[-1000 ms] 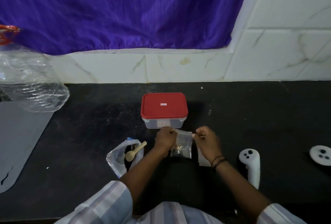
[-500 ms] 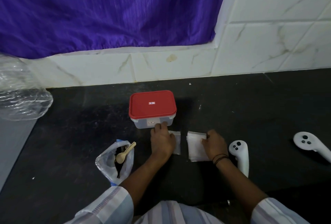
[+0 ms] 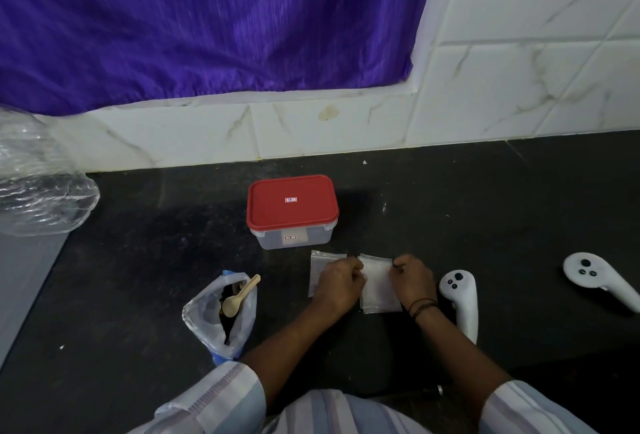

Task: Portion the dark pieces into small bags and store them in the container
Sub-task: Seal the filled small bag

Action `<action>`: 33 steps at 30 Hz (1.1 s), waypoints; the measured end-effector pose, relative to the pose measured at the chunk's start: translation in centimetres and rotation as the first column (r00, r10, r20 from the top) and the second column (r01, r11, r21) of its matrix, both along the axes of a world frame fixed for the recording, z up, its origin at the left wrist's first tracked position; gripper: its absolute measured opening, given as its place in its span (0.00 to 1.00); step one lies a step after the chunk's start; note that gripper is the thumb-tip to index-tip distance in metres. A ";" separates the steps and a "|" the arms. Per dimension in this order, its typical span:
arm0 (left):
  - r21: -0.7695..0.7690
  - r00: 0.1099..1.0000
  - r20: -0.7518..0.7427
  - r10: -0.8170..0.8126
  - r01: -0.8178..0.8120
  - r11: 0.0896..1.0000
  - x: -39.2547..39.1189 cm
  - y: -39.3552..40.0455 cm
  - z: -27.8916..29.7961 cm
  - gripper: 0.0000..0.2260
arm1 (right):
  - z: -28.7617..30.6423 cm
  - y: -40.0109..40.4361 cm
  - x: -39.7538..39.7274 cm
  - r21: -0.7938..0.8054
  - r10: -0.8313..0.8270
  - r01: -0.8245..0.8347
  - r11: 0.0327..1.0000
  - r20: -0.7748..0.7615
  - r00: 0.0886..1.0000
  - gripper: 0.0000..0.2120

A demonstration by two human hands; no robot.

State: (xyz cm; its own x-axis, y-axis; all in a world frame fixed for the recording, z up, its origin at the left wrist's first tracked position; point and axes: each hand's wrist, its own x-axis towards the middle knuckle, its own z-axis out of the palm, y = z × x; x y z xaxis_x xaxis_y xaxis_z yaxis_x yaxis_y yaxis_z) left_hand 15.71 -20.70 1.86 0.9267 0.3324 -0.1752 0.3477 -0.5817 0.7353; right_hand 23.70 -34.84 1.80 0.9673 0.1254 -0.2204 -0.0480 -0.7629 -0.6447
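Both hands, left hand (image 3: pixel 337 283) and right hand (image 3: pixel 412 279), pinch the top edge of the stack of small bags (image 3: pixel 377 289) at lower centre of the counter (image 3: pixel 485 211); the thin film could lift several at once. I count one red-lidded container (image 3: pixel 292 211) above them with its lid on, one sack of dark pieces (image 3: pixel 221 315) at lower left holding one spoon (image 3: pixel 239 296), one small bag (image 3: pixel 318 265) lying left of the stack, and two white controllers (image 3: pixel 459 298) at right.

- The left hand (image 3: pixel 338 283) covers most of one small bag (image 3: pixel 320 262) — whether it holds any dark pieces cannot be told.
- Both hands' fingers are curled at the top edge of the stack of small bags (image 3: pixel 377 289); how many bags lie in it is unclear.
- The open bag (image 3: pixel 221 315) hides the bowl end of the spoon (image 3: pixel 239 296) partly, and its dark contents are too murky to make out.
- The clear crumpled plastic (image 3: pixel 38 187) is cut off by the left edge.
- The right-hand controller (image 3: pixel 599 281) runs off the right edge.
- The container (image 3: pixel 292 213) keeps its red lid on — contents unseen.
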 end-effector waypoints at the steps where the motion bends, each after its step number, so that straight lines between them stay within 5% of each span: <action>1: -0.012 1.000 -0.014 0.007 -0.007 1.000 0.1 -0.2 -0.1 0.12 | -0.1 0.0 -0.1 0.001 0.016 -0.016 1.000 -0.011 1.000 0.07; 7: -0.171 0.990 -0.070 0.123 -0.134 0.976 0.8 -0.8 -0.3 0.14 | -0.4 0.2 -0.3 -0.011 0.027 -0.028 1.000 -0.014 1.000 0.09; 12: -0.463 0.958 -0.170 0.232 -0.285 0.839 1.1 -0.9 0.1 0.12 | -0.3 0.2 -1.0 0.065 0.004 -0.007 0.998 0.036 0.999 0.11; 21: -0.436 0.958 -0.173 0.228 -0.282 0.854 1.1 -1.4 -0.3 0.10 | -0.9 0.4 -1.6 0.035 0.149 -0.150 0.988 0.026 0.989 0.11; 26: -0.501 0.949 -0.186 0.253 -0.313 0.807 1.2 -1.7 -0.2 0.09 | -0.8 0.4 -1.3 -0.100 0.365 -0.359 0.928 0.060 0.929 0.26; 29: -0.490 0.945 -0.204 0.254 -0.323 0.809 1.3 -1.4 -0.2 0.07 | -0.7 0.9 -0.4 -0.153 0.409 -0.398 0.904 0.046 0.911 0.12; 33: -0.478 0.943 -0.221 0.247 -0.326 0.816 1.4 -1.2 -0.5 0.09 | -0.6 0.8 -0.6 -0.204 0.382 -0.354 0.912 0.117 0.917 0.05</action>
